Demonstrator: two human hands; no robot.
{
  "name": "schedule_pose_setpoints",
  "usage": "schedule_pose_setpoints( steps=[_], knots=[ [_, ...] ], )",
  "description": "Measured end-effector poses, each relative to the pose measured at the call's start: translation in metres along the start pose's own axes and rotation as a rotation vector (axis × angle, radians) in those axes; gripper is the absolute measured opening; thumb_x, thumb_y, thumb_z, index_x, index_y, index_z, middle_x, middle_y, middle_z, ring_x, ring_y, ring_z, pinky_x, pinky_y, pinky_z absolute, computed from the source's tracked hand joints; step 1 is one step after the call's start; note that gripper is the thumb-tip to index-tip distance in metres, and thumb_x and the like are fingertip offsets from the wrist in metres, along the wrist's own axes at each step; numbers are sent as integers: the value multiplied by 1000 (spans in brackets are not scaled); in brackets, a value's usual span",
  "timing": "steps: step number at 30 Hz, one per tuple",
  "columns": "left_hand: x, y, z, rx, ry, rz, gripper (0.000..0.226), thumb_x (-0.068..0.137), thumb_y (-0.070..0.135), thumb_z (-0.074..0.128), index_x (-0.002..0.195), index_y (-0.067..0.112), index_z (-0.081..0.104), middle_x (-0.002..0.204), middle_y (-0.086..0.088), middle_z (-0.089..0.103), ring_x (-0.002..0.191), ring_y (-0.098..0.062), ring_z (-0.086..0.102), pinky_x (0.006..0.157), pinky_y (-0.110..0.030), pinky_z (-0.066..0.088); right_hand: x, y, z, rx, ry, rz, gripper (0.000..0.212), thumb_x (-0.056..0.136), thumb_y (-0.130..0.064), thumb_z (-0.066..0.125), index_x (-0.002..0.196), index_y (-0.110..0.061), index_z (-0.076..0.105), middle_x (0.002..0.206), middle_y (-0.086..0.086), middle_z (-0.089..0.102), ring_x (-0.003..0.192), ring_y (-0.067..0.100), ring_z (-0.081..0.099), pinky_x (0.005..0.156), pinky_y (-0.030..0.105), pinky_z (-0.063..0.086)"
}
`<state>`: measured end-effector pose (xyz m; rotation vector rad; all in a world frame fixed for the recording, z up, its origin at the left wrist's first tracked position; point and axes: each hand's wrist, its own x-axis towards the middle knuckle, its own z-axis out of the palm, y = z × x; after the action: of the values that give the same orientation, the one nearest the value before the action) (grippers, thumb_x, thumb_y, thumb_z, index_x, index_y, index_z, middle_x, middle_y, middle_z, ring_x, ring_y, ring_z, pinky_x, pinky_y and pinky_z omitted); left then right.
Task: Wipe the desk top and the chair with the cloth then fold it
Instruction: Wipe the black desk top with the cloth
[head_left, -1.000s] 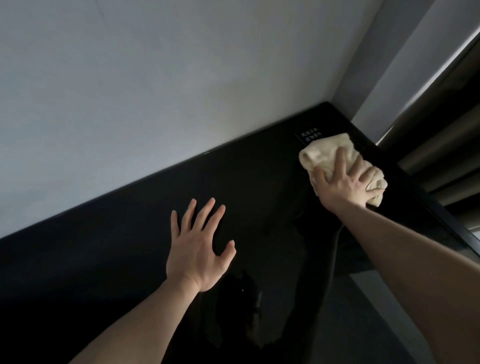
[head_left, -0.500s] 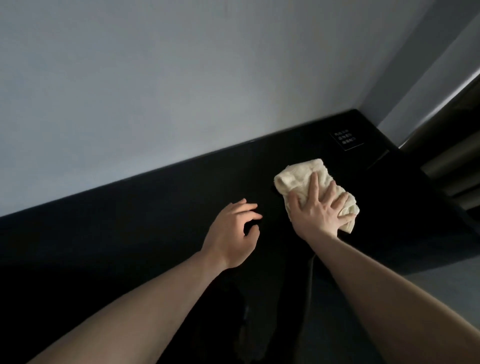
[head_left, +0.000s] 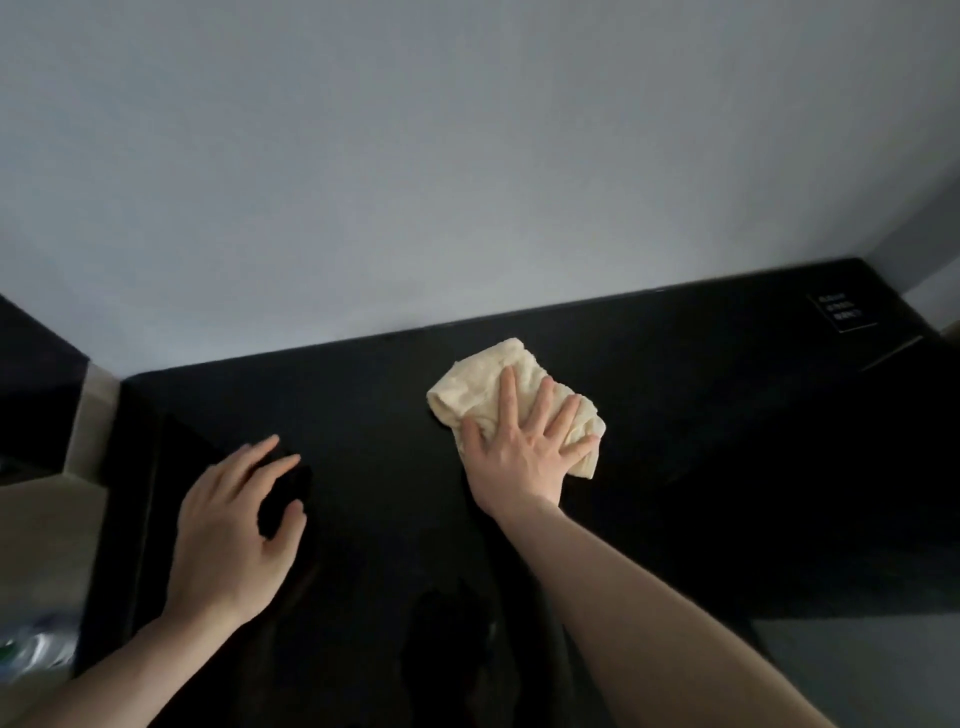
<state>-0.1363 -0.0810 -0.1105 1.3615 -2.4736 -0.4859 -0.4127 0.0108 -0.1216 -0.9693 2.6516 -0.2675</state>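
Observation:
A crumpled cream cloth (head_left: 488, 384) lies on the glossy black desk top (head_left: 727, 441), near the back edge at the middle. My right hand (head_left: 519, 457) presses flat on the cloth's near right part with fingers spread and straight. My left hand (head_left: 234, 525) hovers low over the desk's left end, its fingers loosely curled. A dark patch shows between its thumb and fingers; it looks like the desk's reflection, and I see nothing held. No chair is in view.
A grey wall (head_left: 467, 156) runs directly behind the desk. A small black label with white text (head_left: 840, 313) sits at the back right corner. Left of the desk are a beige surface (head_left: 47, 525) and something clear and plastic (head_left: 31, 649). Grey floor (head_left: 857, 675) shows at the lower right.
My right hand has slid the cloth leftward from the back right corner to the middle of the desk. My left hand has moved left and its spread fingers have curled.

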Motion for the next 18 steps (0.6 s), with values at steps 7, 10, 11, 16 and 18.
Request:
schedule_pose_setpoints(
  steps=[7, 10, 11, 16, 18],
  knots=[
    [-41, -79, -15, 159, -70, -128, 80, 93, 60, 35, 157, 14, 46, 169, -6, 36, 157, -35, 27, 122, -63, 28, -70, -109, 41, -3, -95, -198, 78, 104, -72, 23, 162, -45, -22, 175, 8, -22, 154, 47, -34, 115, 78, -15],
    [-40, -79, -11, 168, -67, -119, 79, 92, 58, 37, 158, 15, 45, 168, -5, 37, 157, -35, 26, 122, -63, 27, -69, -104, 42, 2, -97, -239, 79, 101, -74, 25, 164, -48, -15, 177, 3, -16, 156, 44, -31, 117, 77, -17],
    [-39, -79, -12, 173, -69, -123, 79, 92, 58, 37, 158, 16, 45, 169, -4, 37, 157, -34, 26, 122, -62, 27, -66, -98, 38, -11, -100, -253, 78, 101, -74, 24, 164, -49, -14, 177, 2, -15, 157, 43, -29, 118, 76, -16],
    [-44, -82, -11, 167, -42, -120, 79, 92, 58, 37, 158, 16, 46, 169, -4, 37, 157, -35, 27, 123, -62, 26, -33, -60, 15, -12, -92, -147, 76, 102, -71, 27, 163, -53, -15, 177, 0, -15, 160, 40, -22, 121, 75, -9],
    [-43, -82, -10, 179, -31, -110, 79, 91, 57, 38, 157, 15, 46, 169, -4, 38, 156, -36, 28, 122, -63, 26, -9, -44, 5, 4, -53, -18, 75, 101, -71, 29, 161, -55, -12, 177, -1, -10, 160, 40, -18, 121, 75, -6]
  ],
)
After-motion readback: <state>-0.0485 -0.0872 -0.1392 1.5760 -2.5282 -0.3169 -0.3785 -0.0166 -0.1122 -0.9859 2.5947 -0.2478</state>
